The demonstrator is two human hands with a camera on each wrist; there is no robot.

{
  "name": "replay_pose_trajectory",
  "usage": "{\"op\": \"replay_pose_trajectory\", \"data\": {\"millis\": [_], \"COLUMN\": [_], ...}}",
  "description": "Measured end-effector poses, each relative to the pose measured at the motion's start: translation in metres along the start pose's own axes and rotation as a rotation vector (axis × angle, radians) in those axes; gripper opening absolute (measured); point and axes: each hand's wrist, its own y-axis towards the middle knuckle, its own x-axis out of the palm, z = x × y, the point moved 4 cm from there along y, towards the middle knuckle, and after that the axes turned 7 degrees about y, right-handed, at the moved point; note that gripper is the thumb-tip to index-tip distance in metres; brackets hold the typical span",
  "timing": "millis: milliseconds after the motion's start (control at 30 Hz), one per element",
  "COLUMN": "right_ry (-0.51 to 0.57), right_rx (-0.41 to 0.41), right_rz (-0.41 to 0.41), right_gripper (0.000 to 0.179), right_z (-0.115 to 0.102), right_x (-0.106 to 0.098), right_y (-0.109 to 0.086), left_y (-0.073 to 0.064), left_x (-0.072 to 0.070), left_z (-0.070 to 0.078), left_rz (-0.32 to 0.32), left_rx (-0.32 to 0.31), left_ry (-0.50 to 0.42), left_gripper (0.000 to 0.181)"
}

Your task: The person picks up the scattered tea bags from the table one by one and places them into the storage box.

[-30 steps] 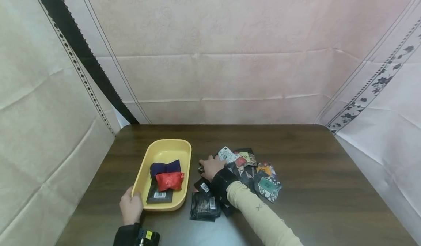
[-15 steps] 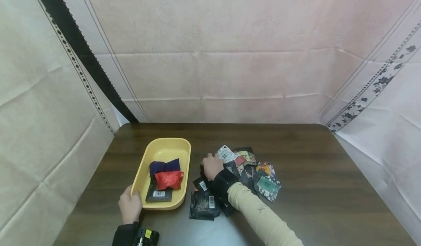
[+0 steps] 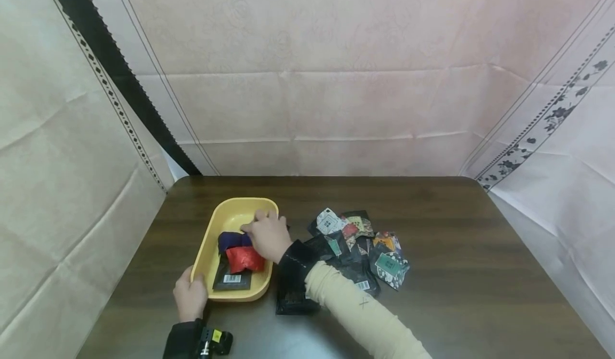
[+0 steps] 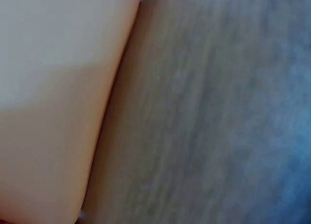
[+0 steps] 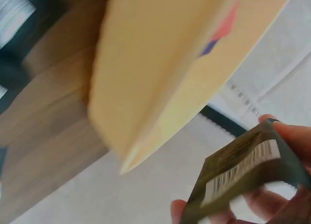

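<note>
My left hand (image 3: 189,297) grips the near left rim of the yellow tray (image 3: 235,215); the left wrist view shows only blurred skin and wood. In the tray lie a dark blue packet (image 3: 229,240), a shiny red packet (image 3: 242,260) and a black packet with a barcode label (image 3: 231,280). Above the tray's right side is my right hand (image 3: 270,238). The right wrist view shows it pinching a small dark barcoded packet (image 5: 238,173) between thumb and fingers, beside the tray's outer wall. That packet is mostly hidden in the head view.
Right of the tray, a loose pile of black and patterned packets (image 3: 389,265) lies on the brown wooden table (image 3: 456,273). Some sit under my right forearm, partly hidden. Pale cloth (image 3: 336,108) hangs behind the table and at both sides.
My right hand has moved left from the pile to above the tray, carrying a dark packet from the pile's left side. My left hand keeps its grip on the rim.
</note>
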Motion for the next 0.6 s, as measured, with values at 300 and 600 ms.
{"op": "replay_pose_trajectory", "data": {"millis": [300, 600], "right_ry": [0.123, 0.134], "right_rx": [-0.092, -0.016], "right_rz": [-0.197, -0.204], "right_gripper": [0.09, 0.08], "right_z": [-0.022, 0.006], "right_x": [0.025, 0.029], "right_y": [-0.007, -0.014], "left_y": [-0.001, 0.001], "left_x": [0.001, -0.001], "left_z": [0.002, 0.002], "left_rz": [0.009, 0.029], "left_rx": [0.023, 0.026], "left_ry": [0.002, 0.022], "left_gripper": [0.038, 0.038]}}
